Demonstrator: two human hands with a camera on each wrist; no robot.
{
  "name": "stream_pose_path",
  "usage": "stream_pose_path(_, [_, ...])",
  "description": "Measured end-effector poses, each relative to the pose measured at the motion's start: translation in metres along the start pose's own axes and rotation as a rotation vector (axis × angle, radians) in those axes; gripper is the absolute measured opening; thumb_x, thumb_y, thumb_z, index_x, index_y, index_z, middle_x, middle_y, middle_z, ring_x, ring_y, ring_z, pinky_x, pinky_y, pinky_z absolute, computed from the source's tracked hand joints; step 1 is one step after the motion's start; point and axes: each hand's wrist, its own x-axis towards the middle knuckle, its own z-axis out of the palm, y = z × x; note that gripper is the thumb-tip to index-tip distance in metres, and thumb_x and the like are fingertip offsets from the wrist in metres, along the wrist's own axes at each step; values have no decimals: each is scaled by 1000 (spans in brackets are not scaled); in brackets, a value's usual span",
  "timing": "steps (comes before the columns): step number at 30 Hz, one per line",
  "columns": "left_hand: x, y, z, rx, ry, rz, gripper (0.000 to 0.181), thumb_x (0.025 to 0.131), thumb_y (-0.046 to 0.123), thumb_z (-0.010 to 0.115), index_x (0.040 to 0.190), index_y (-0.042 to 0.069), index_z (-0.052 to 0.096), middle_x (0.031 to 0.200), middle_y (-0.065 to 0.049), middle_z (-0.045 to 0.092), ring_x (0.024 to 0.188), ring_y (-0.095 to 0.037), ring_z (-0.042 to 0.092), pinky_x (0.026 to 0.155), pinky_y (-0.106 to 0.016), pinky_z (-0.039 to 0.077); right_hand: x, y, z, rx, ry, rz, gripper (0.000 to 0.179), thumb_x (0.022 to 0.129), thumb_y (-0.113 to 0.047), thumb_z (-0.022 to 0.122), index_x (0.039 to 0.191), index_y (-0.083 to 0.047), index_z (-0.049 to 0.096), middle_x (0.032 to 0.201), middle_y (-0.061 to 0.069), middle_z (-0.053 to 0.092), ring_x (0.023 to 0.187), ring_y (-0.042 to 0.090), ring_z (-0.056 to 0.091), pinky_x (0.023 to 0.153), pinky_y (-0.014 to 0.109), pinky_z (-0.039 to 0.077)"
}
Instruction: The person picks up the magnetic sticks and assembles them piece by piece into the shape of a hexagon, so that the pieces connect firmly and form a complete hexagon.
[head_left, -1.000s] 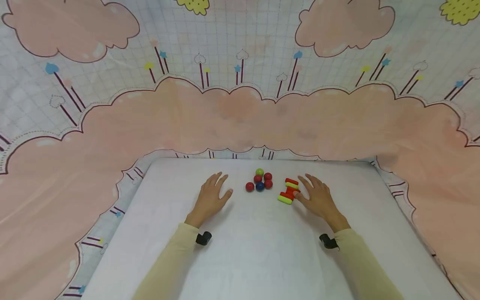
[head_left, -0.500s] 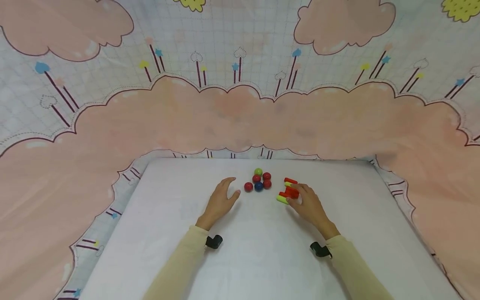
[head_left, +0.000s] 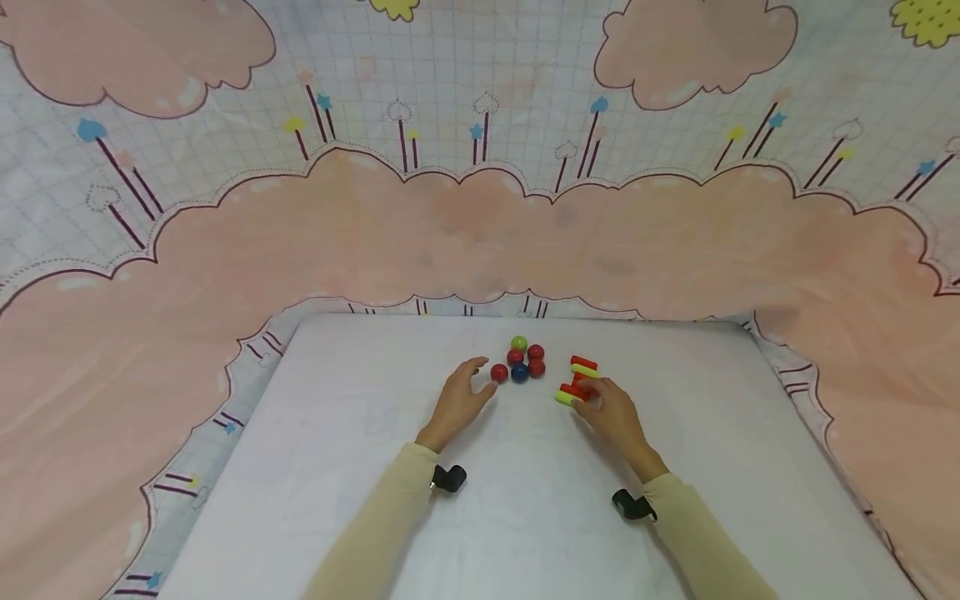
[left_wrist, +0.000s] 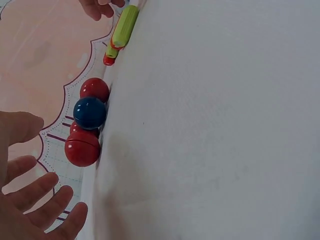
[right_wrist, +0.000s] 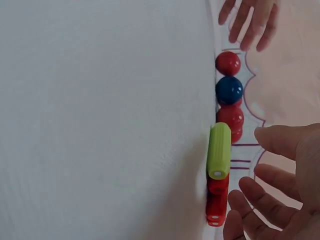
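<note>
My left hand [head_left: 456, 406] curves beside the leftmost red ball [head_left: 499, 373], its thumb and fingers spread apart. In the left wrist view those fingers hold nothing and a gap shows before the red ball [left_wrist: 82, 149]. A blue ball [head_left: 520, 372], a green ball [head_left: 519, 342] and several more red balls sit close together. My right hand [head_left: 617, 421] is over the right end of a group of short ridged rods, red and yellow-green. Its thumb is near the front yellow-green rod [head_left: 567, 398]; the right wrist view shows thumb and fingers apart, beside the red rods [right_wrist: 216, 205].
A white-covered table [head_left: 525, 517] lies under everything. Behind it hangs a patterned cloth [head_left: 480, 233] with clouds. The far pair, a red rod [head_left: 583, 362] and a yellow-green rod [head_left: 585, 372], lies just beyond my right hand.
My left hand has moved right, up to the leftmost red ball. My right hand has come left and nearer, its fingers drawing closer together over the rods. Balls and rods stay in place.
</note>
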Motion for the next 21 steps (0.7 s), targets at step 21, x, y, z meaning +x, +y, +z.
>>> stream_pose_path(21, [19,-9,10,-40,-67,-66,50,91,26,70,136,10,57,131,-13,61,122,-30,55,107,-45,42,11,3,14,-31,29,89,23,85,-19,76,105,-9,73,96,9,60,87,23,54,75,31,44])
